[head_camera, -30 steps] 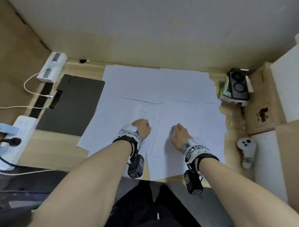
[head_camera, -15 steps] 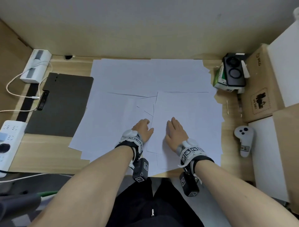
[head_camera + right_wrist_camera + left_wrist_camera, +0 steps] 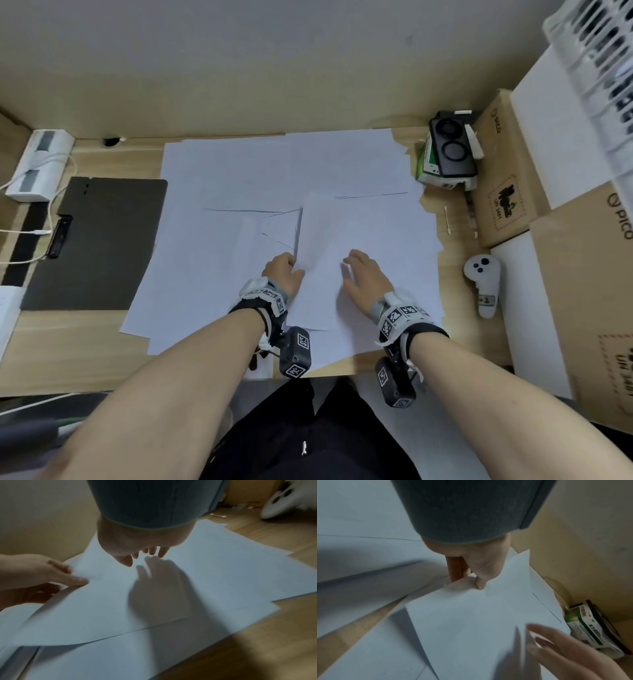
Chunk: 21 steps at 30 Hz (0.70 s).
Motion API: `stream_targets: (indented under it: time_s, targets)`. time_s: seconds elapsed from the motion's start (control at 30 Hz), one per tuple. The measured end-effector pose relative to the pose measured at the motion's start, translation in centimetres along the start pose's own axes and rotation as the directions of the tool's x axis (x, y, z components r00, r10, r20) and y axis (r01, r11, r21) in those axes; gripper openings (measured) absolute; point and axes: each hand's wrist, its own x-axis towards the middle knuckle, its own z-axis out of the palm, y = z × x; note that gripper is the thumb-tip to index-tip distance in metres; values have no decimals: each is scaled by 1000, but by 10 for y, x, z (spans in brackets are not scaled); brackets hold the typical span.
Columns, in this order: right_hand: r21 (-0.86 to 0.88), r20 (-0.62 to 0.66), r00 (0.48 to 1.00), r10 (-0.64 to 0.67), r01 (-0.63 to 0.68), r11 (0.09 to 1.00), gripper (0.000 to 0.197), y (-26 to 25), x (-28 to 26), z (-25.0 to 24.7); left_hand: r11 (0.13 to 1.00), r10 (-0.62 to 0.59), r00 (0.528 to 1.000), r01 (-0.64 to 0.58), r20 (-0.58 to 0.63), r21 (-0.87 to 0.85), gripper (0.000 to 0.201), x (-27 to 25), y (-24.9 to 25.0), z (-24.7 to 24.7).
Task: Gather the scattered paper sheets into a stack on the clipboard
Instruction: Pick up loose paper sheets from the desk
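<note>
Paper sheets (image 3: 281,178) covered the table's (image 3: 68,342) middle beside the bare clipboard (image 3: 102,246) at its left edge in the head view; the left hand (image 3: 477,566) pinched one sheet's (image 3: 471,615) edge in the left wrist view, while the right hand (image 3: 135,545) hovered spread above it in the right wrist view.

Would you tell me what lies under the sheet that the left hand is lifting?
Under the lifted sheet, pinched at its edge by the left hand, more white sheets overlap on the desk. Whatever lies beneath that sheet's flat part is covered.
</note>
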Motion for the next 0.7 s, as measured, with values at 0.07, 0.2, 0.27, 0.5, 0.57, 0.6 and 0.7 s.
stream_targets:
  time_s: [0.07, 0.2, 0.27, 0.5, 0.57, 0.6, 0.7]
  targets:
    - [-82, -75, 996, 46, -52, 995, 35, 11, -7, -15, 998, -53, 998, 54, -40, 15, 21, -2, -4, -7]
    - [-244, -131, 924, 360, -382, 892, 43, 41, -22, -43, 995, -93, 994, 95, -57, 28, 18, -8, -9, -24]
    - [-238, -167, 849, 502, -529, 815, 55, 50, -28, -48, 994, -101, 991, 104, -86, 32, 11, -9, -13, -27]
    - [-152, -172, 711, 682, -703, 695, 88, 58, -38, -49, 993, -116, 989, 118, -91, 21, 10, -24, -27, -19]
    - [-122, -129, 719, 683, -695, 708, 81, 62, -38, -51, 991, -128, 986, 132, -108, 29, 15, -27, -29, -16]
    - [-99, -103, 727, 678, -686, 721, 74, 64, -37, -50, 989, -140, 984, 145, -113, 36, 20, -28, -29, -14]
    - [-65, -107, 718, 687, -695, 716, 74, 65, -38, -48, 975, -200, 964, 213, -176, 59, 36, -30, -29, -10]
